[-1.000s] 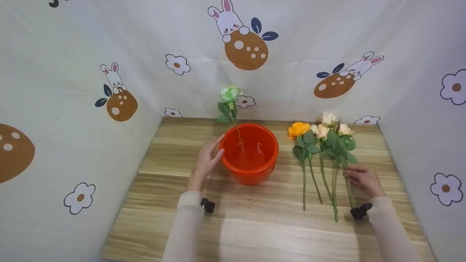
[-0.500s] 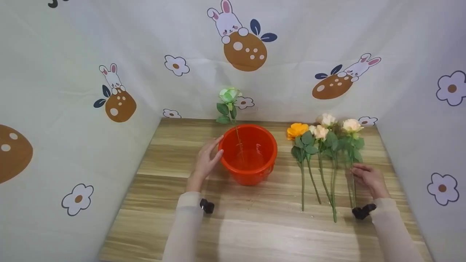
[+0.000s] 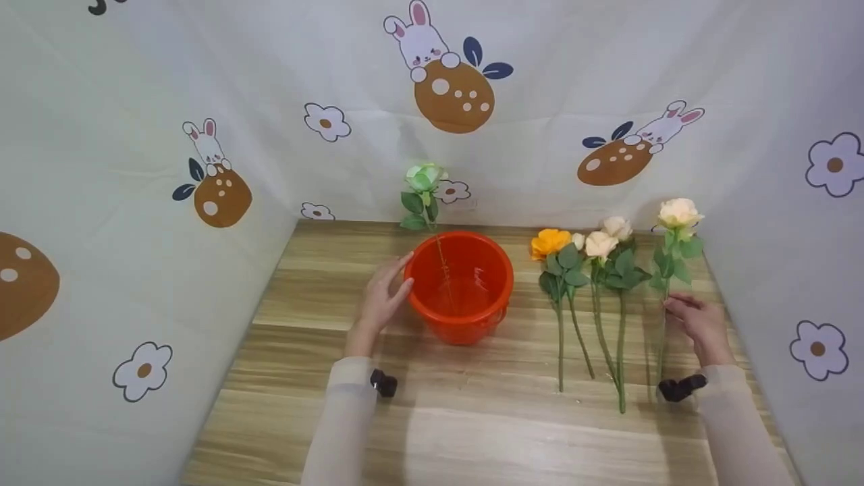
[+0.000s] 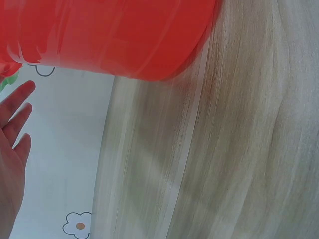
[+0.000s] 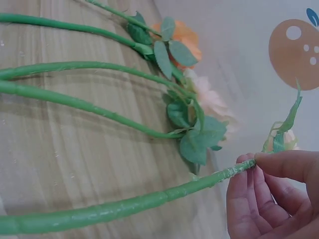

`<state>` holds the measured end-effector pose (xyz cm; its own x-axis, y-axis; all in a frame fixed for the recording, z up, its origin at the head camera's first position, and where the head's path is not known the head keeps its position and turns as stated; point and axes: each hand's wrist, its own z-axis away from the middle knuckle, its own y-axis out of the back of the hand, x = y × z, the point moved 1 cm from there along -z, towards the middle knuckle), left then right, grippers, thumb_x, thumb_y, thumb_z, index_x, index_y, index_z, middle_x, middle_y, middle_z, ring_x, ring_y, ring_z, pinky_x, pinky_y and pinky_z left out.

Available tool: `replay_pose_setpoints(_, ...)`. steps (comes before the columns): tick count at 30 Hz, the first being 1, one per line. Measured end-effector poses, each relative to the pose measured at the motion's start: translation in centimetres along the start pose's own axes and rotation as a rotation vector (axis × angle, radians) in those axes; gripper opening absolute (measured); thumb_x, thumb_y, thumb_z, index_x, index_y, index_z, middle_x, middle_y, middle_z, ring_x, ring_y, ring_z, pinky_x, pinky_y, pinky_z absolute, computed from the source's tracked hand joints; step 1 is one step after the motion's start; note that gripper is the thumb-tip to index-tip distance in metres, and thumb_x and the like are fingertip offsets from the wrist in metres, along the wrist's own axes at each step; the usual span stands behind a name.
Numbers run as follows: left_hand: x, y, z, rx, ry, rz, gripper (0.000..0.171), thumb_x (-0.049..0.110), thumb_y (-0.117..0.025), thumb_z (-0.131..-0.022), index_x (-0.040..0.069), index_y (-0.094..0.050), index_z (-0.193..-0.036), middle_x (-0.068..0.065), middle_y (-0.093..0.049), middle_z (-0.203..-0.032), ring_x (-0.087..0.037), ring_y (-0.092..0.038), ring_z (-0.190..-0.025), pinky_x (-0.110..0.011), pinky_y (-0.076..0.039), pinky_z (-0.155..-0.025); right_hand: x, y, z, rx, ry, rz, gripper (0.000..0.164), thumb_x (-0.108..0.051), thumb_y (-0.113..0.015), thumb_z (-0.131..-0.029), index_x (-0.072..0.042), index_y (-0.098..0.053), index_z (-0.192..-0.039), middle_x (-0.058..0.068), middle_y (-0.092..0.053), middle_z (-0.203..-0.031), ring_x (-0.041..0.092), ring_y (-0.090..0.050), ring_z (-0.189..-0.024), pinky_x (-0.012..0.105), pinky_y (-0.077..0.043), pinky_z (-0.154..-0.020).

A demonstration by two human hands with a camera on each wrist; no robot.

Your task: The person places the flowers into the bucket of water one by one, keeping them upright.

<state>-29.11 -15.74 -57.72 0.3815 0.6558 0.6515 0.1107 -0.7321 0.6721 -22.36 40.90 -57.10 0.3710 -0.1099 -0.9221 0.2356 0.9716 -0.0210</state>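
My right hand (image 3: 702,327) pinches the green stem of a pale peach artificial rose (image 3: 678,213) between thumb and fingertips. In the right wrist view the pinched stem (image 5: 129,206) slants up to the fingers, its bloom partly hidden behind the hand. My left hand (image 3: 383,297) rests with extended fingers against the left rim of a red bucket (image 3: 466,329). Inside that bucket stands a pale green rose (image 3: 425,177), leaning on the rear left rim. Left of the right hand lie an orange flower (image 3: 551,243) and several peach roses (image 3: 601,244), stems toward me.
A wood-grain table (image 3: 324,432) carries everything, backed and flanked by a pale cloth (image 3: 540,61) printed with rabbits and flowers. Small black devices (image 3: 383,383) sit at both wrists.
My right hand has drawn the peach rose to the right and up, apart from the other flowers. Its neighbours shifted slightly. The left hand stays at the bucket.
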Motion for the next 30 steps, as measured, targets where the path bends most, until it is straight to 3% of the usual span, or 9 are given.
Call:
replay_pose_setpoints(4, 0.0, 0.0, 0.0, 0.003, 0.001, 0.003, 0.049, 0.036, -0.058, -0.098, 0.026, -0.052, -0.146, -0.010, -0.056, -0.147, -0.038, -0.047, -0.140, -0.057, -0.035, -0.118, -0.7, -0.2, 0.2, 0.003, 0.027, -0.086, 0.022, -0.004, -0.062, -0.095, -0.023, -0.068, -0.085, -0.013, -0.070, -0.076, -0.001, -0.070, -0.074, 0.014, -0.058, -0.070)
replay_pose_setpoints(13, -0.1, 0.0, -0.1, 0.014, -0.041, 0.033, 0.049, 0.032, -0.058, -0.097, 0.021, -0.054, -0.145, -0.010, -0.058, -0.145, -0.039, -0.049, -0.137, -0.057, -0.036, -0.117, -1.9, -0.8, 0.8, 0.027, 0.092, -0.158, 0.021, 0.000, -0.064, -0.093, -0.019, -0.071, -0.086, -0.010, -0.071, -0.076, 0.002, -0.071, -0.073, 0.015, -0.059, -0.068)
replay_pose_setpoints(20, -0.1, 0.1, -0.1, 0.001, -0.019, 0.015, 0.049, 0.036, -0.057, -0.098, 0.026, -0.052, -0.146, -0.007, -0.057, -0.146, -0.032, -0.047, -0.140, -0.054, -0.035, -0.118, -3.2, -1.4, 1.4, 0.012, 0.129, -0.246, 0.021, 0.002, -0.064, -0.093, -0.016, -0.071, -0.086, -0.007, -0.072, -0.077, 0.004, -0.072, -0.074, 0.017, -0.059, -0.069)
replay_pose_setpoints(30, -0.1, 0.0, -0.1, 0.006, -0.034, 0.020, 0.050, 0.035, -0.057, -0.097, 0.023, -0.053, -0.146, -0.011, -0.058, -0.145, -0.038, -0.048, -0.138, -0.057, -0.034, -0.118, -4.4, -2.5, 2.1, 0.017, 0.182, -0.270, 0.018, 0.005, -0.063, -0.092, -0.013, -0.069, -0.091, -0.006, -0.072, -0.079, 0.005, -0.072, -0.074, 0.017, -0.060, -0.069)
